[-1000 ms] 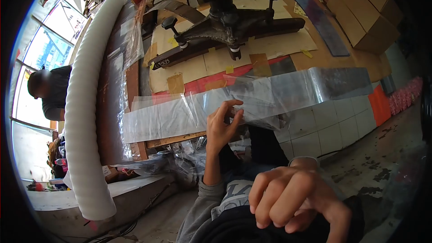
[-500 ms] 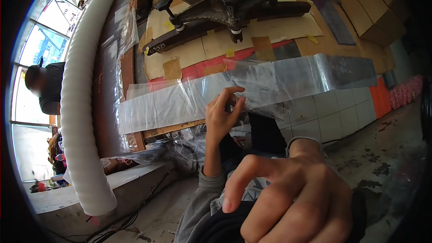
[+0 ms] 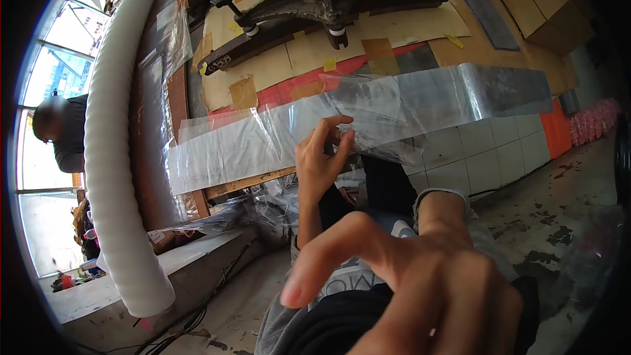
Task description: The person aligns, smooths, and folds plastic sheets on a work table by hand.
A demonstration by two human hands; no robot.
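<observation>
A long strip of clear plastic film (image 3: 243, 151) lies across the front edge of the worktable, wrinkled near its middle. My left hand (image 3: 321, 158) is over the strip's near edge, its index finger and thumb bent with a gap between them; I see nothing held there. Close to the camera, my right hand (image 3: 434, 276) is raised in front of my body. Its index finger is hooked outward, apart from the other fingers, which curl downward and are partly cut off by the frame. The right thumb is hidden, and no held thing shows.
A black metal press frame (image 3: 322, 0) with knobs stands on the taped cardboard (image 3: 282, 66). On the left is a long white foam roll (image 3: 108, 158), with a person (image 3: 62, 131) beyond it. Cardboard boxes (image 3: 532, 6) and pink bundled packaging (image 3: 595, 121) are at the right.
My right hand has shifted a little left, its index finger reaching farther out. The view has tilted slightly. My left hand keeps nearly the same pose by the film.
</observation>
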